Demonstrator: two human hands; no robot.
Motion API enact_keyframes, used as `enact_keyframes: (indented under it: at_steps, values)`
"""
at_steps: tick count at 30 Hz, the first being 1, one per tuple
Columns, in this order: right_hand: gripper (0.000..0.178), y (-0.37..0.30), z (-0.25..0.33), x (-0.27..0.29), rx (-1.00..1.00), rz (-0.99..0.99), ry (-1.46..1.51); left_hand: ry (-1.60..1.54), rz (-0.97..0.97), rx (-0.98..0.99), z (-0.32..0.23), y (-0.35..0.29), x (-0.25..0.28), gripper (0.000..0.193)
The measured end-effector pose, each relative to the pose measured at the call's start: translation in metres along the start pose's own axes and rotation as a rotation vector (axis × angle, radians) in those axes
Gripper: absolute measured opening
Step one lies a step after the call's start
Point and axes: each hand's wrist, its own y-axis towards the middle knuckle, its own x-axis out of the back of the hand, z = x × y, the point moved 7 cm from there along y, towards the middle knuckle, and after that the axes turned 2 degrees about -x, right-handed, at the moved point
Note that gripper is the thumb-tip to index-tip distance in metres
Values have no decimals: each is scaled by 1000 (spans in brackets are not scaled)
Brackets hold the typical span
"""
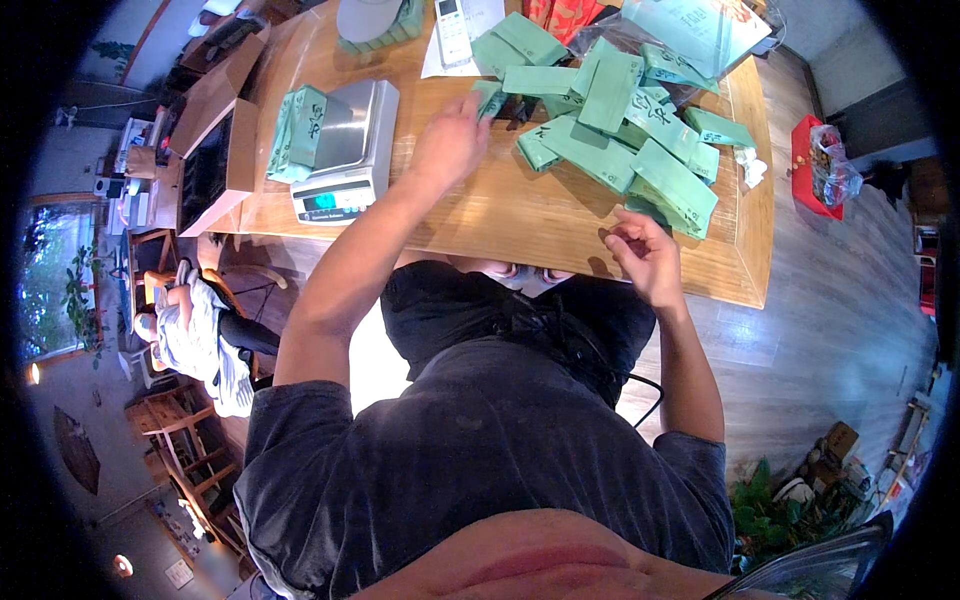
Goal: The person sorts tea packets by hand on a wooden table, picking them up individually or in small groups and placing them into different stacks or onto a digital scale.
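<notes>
My left hand [450,140] reaches over the wooden table, its fingers closed on a small green paper packet [489,98] at the left side of a loose pile. My right hand [645,255] hovers at the table's near edge, fingers loosely bent and apart, with nothing visible in them. Just beyond it lies the pile of flat green packets [610,90], several with dark handwriting, overlapping at odd angles. Left of my left hand stands a digital scale [349,125] with a bare steel plate and a lit display. More green packets [297,130] are stacked against the scale's left side.
An opened cardboard box [220,150] stands left of the table [460,225]. A white remote control [453,30] and a grey cap [375,18] lie at the back. On the floor at right sits a red box [815,165]. A seated person [205,325] is at left.
</notes>
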Motion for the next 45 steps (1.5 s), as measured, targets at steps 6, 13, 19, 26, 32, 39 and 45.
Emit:
enact_keyframes:
  at_steps: [6, 13, 19, 26, 32, 39, 45]
  values:
    - [37, 1, -5, 0, 5, -9, -28, 63, 125, -28, 4, 10, 1, 54]
    - [35, 0, -5, 1, 13, 5, 31, 88, 212, 105, 9, 21, 6, 56]
    - [33, 1, 0, -1, -5, 18, 18, 149, 314, 38, 21, 41, 11, 56]
    - [32, 1, -4, 0, 31, -18, 17, 185, 238, 65, 35, 50, 0, 53]
    - [33, 1, -4, -1, -11, 1, 40, 116, 152, 96, 47, 37, 10, 49]
    - [33, 0, -10, 1, 4, 20, 100, 187, 36, 267, 57, 13, 119, 50]
    - [34, 2, -15, 1, -11, 38, 81, 404, 49, 324, 126, -5, 168, 48]
